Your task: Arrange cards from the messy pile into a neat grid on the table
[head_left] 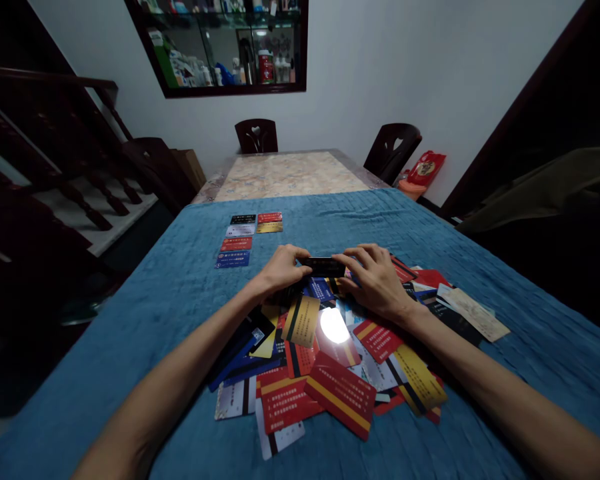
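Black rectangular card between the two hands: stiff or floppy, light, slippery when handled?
The black rectangular card is probably stiff: it looks straight between the left hand and right hand. Likely light: it is held just by its ends. Possibly slippery: the multicoloured flat cards below show bright glare.

Wall: plain pale wall [440, 60] right ahead of me, looks kinda bluish-grey
Display niche: dark wooden frame [235, 90], glass shelf [225, 19], loads of bottles and jars, plus a red canister [265, 67]
My table: long table [353, 175] running away from me, beige patterned cover [290, 175] at the far end, slightly wrinkled blue cloth [165, 293] on my end
Chairs: dark far chair [257, 141] and right-hand chair [389, 159], both with heart cutouts, and a left-hand chair [157, 167] near a cardboard box [190, 167]
Stairs: dark railing [55, 79] on my left
Far right corner: red bag [427, 167] by an orange bin [411, 189]
Light: pretty dim, both sides nearly black
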Action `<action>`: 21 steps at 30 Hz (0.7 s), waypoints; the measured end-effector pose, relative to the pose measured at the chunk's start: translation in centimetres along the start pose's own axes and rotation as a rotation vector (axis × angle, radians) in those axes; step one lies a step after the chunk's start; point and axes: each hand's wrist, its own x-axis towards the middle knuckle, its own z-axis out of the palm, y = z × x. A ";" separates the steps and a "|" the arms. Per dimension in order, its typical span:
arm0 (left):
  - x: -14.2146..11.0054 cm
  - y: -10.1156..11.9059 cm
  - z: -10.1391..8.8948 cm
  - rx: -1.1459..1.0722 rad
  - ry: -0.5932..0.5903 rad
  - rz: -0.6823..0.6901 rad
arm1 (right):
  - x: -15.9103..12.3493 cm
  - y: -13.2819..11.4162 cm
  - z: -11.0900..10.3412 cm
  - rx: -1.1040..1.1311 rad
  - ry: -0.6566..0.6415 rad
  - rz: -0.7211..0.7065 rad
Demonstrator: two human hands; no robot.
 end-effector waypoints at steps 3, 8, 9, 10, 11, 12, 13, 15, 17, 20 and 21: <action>0.0 -0.1 -0.1 -0.019 -0.002 -0.007 | 0.0 -0.1 0.1 -0.038 -0.015 -0.002; 0.1 0.0 -0.2 -0.054 -0.004 0.003 | 0.2 -0.3 0.2 -0.118 0.000 -0.033; 0.1 0.0 -0.2 -0.059 -0.004 0.005 | 0.2 -0.3 0.1 -0.133 0.000 -0.037; 0.1 -0.1 -0.3 -0.065 -0.004 0.005 | 0.3 -0.4 0.1 -0.146 0.001 -0.041; 0.1 -0.1 -0.3 -0.072 -0.004 0.006 | 0.3 -0.4 0.1 -0.158 0.002 -0.044; 0.1 -0.1 -0.3 -0.078 -0.004 0.008 | 0.4 -0.4 0.0 -0.170 0.004 -0.048; 0.1 -0.1 -0.4 -0.086 -0.002 0.010 | 0.4 -0.4 0.0 -0.181 0.007 -0.053; 0.1 -0.1 -0.4 -0.105 0.009 0.023 | 0.5 -0.4 -0.1 -0.195 0.014 -0.066; 0.0 -0.1 -0.5 -0.123 0.033 0.047 | 0.7 -0.3 -0.2 -0.195 0.017 -0.074; -0.1 0.0 -0.4 -0.115 0.097 0.073 | 1.0 0.0 -0.3 -0.170 0.016 -0.068; -0.2 0.0 -0.3 -0.102 0.119 0.075 | 1.1 0.1 -0.4 -0.161 0.014 -0.065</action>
